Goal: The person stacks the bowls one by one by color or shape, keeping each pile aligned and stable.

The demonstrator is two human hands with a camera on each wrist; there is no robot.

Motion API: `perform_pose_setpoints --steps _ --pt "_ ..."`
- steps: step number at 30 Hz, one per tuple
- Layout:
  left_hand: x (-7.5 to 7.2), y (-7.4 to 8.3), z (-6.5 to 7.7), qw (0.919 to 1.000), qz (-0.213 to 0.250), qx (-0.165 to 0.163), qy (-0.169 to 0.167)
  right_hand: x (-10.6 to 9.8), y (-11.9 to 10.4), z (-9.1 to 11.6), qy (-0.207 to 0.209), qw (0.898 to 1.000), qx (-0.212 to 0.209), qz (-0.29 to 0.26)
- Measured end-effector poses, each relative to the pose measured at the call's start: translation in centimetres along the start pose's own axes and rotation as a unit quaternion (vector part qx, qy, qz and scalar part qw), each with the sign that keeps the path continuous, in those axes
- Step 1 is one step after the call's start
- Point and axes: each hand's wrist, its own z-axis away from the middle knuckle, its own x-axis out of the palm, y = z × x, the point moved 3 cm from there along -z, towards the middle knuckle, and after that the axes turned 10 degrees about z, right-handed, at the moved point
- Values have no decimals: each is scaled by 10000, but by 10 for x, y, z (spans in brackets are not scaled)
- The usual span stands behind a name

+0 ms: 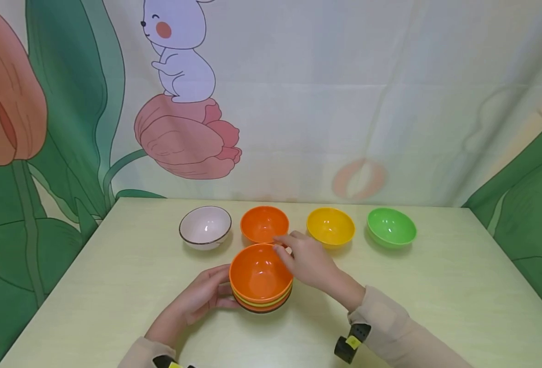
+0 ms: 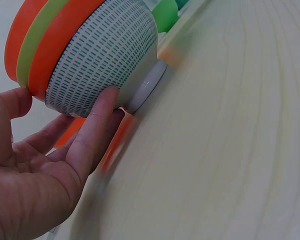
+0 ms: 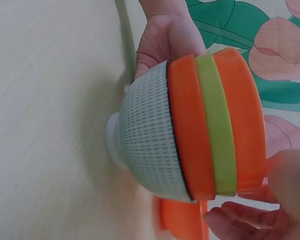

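Note:
A stack of bowls (image 1: 261,276) is at the front middle of the table. Lowest is a white bowl (image 2: 105,55) with green dashes and a dark rim; above it come orange, yellow-green and a top orange bowl (image 3: 242,120). My left hand (image 1: 206,295) holds the stack from the left, thumb by the rims and fingers against the patterned side. At the far right of the top rim is my right hand (image 1: 309,259), its thumb over the edge and its fingers spread apart beyond it. Whether the stack's foot touches the table is unclear.
Along the back of the table (image 1: 114,281) stand a white bowl (image 1: 205,226) with a dark rim, an orange bowl (image 1: 264,224) just behind the stack, a yellow bowl (image 1: 330,226) and a green bowl (image 1: 391,228). A printed curtain (image 1: 289,102) hangs behind.

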Motion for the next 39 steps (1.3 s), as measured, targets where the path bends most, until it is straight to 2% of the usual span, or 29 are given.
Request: perform_pose_setpoints --steps 7,11,19,27,33,37,39 --pt "0 0 1 10000 17 -38 32 8 13 6 -256 9973 285 -624" --pt "-1 -1 1 10000 44 5 16 11 19 10 -203 9953 447 -838" --pt "-1 -1 1 10000 29 36 13 18 25 16 274 9924 328 -1155" --pt "0 -1 0 10000 26 11 1 25 30 22 2 9860 378 -1622" --pt "0 -1 0 10000 21 28 9 30 32 26 -200 9730 667 -2202" --pt "0 -1 0 10000 19 24 4 35 32 29 -391 9552 845 -2811" --pt "0 -1 0 10000 17 22 -5 38 32 30 -505 9424 941 -3171"
